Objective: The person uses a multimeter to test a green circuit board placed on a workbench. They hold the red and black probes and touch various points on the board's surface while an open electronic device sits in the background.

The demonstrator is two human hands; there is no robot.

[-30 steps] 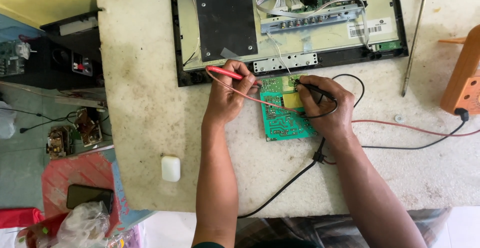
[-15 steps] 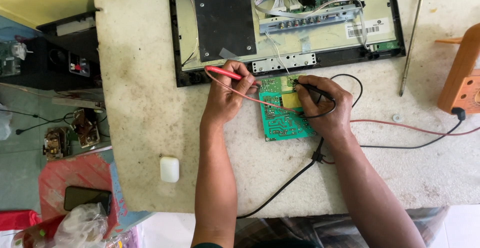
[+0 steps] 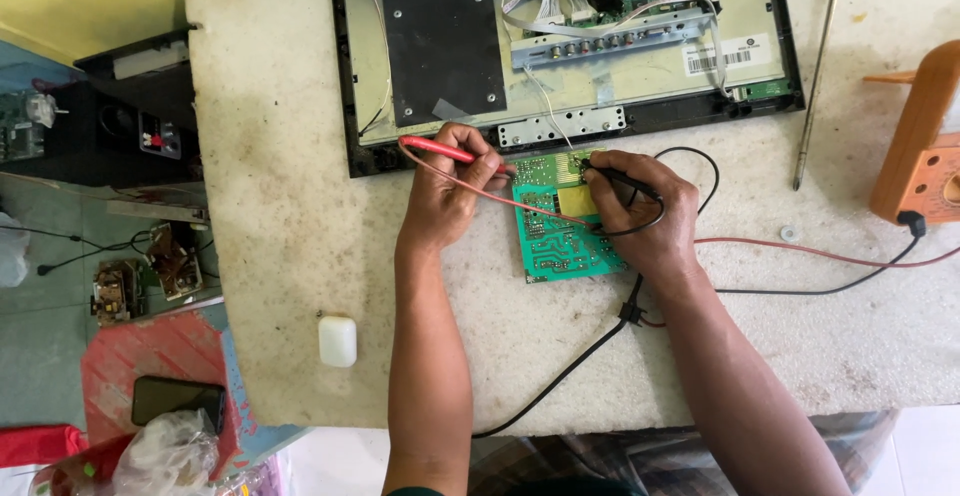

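The green circuit board (image 3: 560, 218) lay flat on the pale stone surface (image 3: 290, 206), just below the lower edge of the opened flat-screen chassis (image 3: 560, 56), with its long axis running away from the person toward that chassis. Both hands met over the board's far end. The left hand (image 3: 445, 191) sat at the board's left edge, fingers curled and pinching a red test probe (image 3: 450, 152) whose tip pointed right onto the board's top-left corner. The right hand (image 3: 645, 211) covered the board's right edge, fingers closed around a black test probe (image 3: 615, 176) aimed left at the board's upper middle. The two hands were about equally near the board, each touching or overlapping it. Red and black leads (image 3: 800, 256) trailed right of the board across the surface. A small white case (image 3: 337, 341) lay well left of and below the board.
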